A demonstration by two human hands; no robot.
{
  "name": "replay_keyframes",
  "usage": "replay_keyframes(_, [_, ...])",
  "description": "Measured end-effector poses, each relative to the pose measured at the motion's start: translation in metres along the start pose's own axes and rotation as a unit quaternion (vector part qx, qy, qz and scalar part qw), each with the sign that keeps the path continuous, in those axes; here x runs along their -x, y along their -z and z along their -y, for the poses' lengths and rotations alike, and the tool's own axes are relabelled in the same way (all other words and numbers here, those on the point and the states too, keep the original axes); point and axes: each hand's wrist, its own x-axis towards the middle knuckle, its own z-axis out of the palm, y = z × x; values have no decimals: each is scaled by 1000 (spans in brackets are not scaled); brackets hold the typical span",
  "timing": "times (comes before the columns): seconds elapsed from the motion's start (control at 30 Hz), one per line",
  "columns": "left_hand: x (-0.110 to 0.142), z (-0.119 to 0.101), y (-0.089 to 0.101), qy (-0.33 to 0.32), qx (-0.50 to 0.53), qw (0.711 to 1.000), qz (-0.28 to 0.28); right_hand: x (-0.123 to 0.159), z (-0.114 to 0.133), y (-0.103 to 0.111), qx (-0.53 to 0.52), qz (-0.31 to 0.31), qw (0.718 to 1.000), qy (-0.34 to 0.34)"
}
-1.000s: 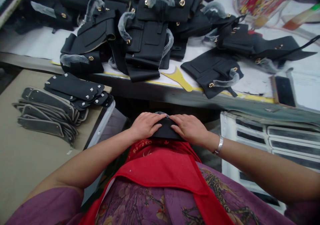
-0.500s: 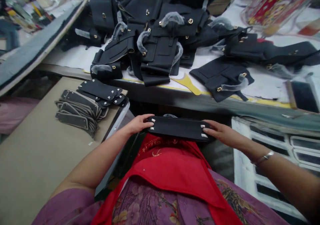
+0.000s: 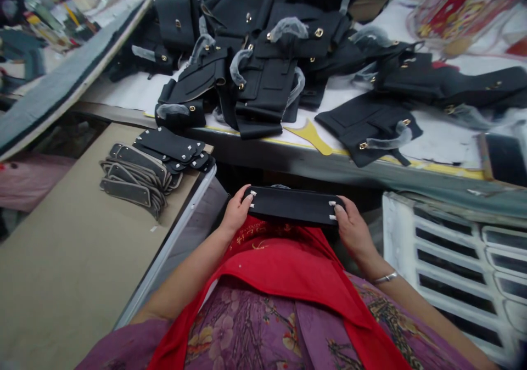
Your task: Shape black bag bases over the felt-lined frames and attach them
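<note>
A long black leather panel point(image 3: 293, 205) with small silver prongs at both ends lies across my lap, above a red apron point(image 3: 280, 265). My left hand point(image 3: 236, 212) grips its left end, fingers curled over the edge. My right hand point(image 3: 353, 228) grips the right end, thumb by the prongs. A stack of similar black panels point(image 3: 152, 164) rests on the brown board to my left.
A worktable point(image 3: 288, 153) ahead carries a heap of black bag parts point(image 3: 263, 68) with gold studs and a yellow template point(image 3: 315, 136). A phone point(image 3: 504, 158) lies at its right. A white slatted crate point(image 3: 457, 254) stands to my right, a brown board point(image 3: 61, 260) to my left.
My hands moved from the middle of the black panel out to its two ends and now hold it by the ends. The view shifted left.
</note>
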Motion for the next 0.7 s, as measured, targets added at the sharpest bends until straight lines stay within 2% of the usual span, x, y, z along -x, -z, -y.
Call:
replay_keyframes(0.07, [0, -2, 6, -3, -14, 1000, 27, -3, 0, 9, 41, 11, 999, 32])
replay_keyframes(0.13, [0, -9, 13, -36, -61, 997, 36, -7, 6, 17, 120, 7, 987, 103])
replay_keyframes(0.2, [1, -19, 15, -99, -154, 982, 41, -11, 21, 20, 222, 27, 956, 191])
replay_keyframes(0.27, [-1, -32, 12, -153, -264, 950, 64, -15, 40, 14, 309, 86, 915, 246])
replay_keyframes(0.33, [-6, -43, 6, -171, -340, 919, 102, -21, 58, 1, 361, 140, 884, 261])
replay_keyframes(0.43, [-17, -51, -3, -178, -373, 897, 157, -27, 78, -21, 393, 179, 861, 268])
replay_keyframes(0.57, [-29, -49, -5, -184, -366, 897, 164, -29, 88, -38, 393, 161, 858, 290])
replay_keyframes(0.7, [-33, -44, 0, -193, -317, 911, 178, -28, 86, -36, 390, 163, 857, 293])
